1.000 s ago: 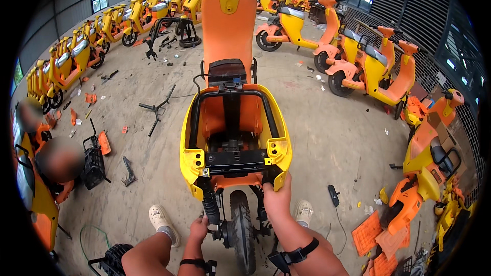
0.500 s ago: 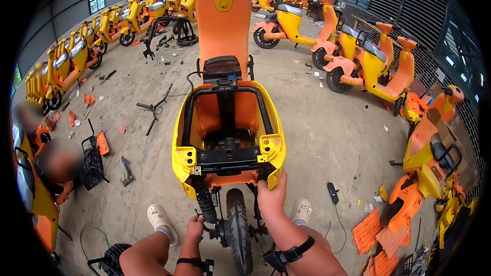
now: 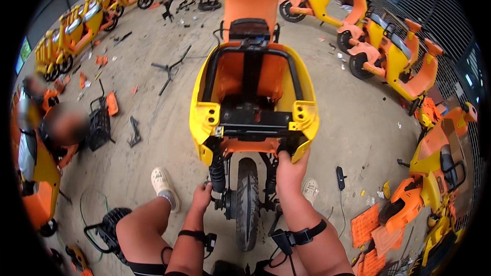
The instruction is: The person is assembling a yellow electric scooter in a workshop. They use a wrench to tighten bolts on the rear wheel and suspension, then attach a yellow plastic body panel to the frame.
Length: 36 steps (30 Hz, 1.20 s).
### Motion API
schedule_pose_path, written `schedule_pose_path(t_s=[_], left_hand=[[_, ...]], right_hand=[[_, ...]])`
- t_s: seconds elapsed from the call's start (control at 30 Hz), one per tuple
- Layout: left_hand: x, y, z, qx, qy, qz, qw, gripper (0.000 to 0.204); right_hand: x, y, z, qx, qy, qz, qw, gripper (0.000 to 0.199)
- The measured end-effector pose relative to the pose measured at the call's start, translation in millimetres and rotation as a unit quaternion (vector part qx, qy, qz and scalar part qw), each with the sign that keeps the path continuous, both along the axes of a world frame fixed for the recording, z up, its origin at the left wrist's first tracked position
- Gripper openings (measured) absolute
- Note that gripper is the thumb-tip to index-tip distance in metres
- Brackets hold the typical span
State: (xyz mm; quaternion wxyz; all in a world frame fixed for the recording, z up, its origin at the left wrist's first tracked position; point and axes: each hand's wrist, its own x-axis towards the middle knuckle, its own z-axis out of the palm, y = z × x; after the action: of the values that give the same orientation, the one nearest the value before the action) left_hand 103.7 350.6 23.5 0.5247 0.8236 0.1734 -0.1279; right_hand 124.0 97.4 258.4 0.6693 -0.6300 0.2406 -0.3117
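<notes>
Left of the yellow scooter, a person is crouching beside a black crate on the concrete floor, and a row of parked scooters is lining the wall beyond. Your left hand is reaching to the black shock spring under the scooter's left rear corner, fingers curled around it. The scooter is standing upright straight ahead of you, its long axis running away from you, rear wheel nearest you, open orange tub pointing up. Your right hand is gripping the underside of its right rear corner, fingers closed on the yellow panel edge. Right of the scooter, more scooters are standing.
</notes>
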Motion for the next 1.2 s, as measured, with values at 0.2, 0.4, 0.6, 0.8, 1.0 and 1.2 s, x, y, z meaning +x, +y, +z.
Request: schedule_pose_path(t_s=[0.2,0.4,0.6,0.8,1.0,1.2], left_hand=[[1,9,-22,-0.057,0.02,0.028,0.998,0.052],[9,17,2,-0.23,0.192,0.05,0.953,0.043],[4,6,-7,-0.073,0.066,0.03,0.995,0.041],[10,2,8,-0.135,0.146,0.054,0.979,0.046],[3,6,-23,-0.035,0.024,0.055,0.998,0.052],[10,1,4,-0.093,0.14,0.022,0.986,0.05]], right_hand=[[-2,13,14,0.013,0.008,0.015,1.0,0.05],[0,5,8,0.022,-0.001,0.002,1.0,0.053],[2,7,6,0.039,-0.015,0.023,0.999,0.054],[2,2,8,0.02,-0.008,-0.005,1.0,0.053],[2,11,8,0.032,-0.02,0.019,0.999,0.051],[4,-6,-13,0.0,-0.006,-0.011,1.0,0.061]])
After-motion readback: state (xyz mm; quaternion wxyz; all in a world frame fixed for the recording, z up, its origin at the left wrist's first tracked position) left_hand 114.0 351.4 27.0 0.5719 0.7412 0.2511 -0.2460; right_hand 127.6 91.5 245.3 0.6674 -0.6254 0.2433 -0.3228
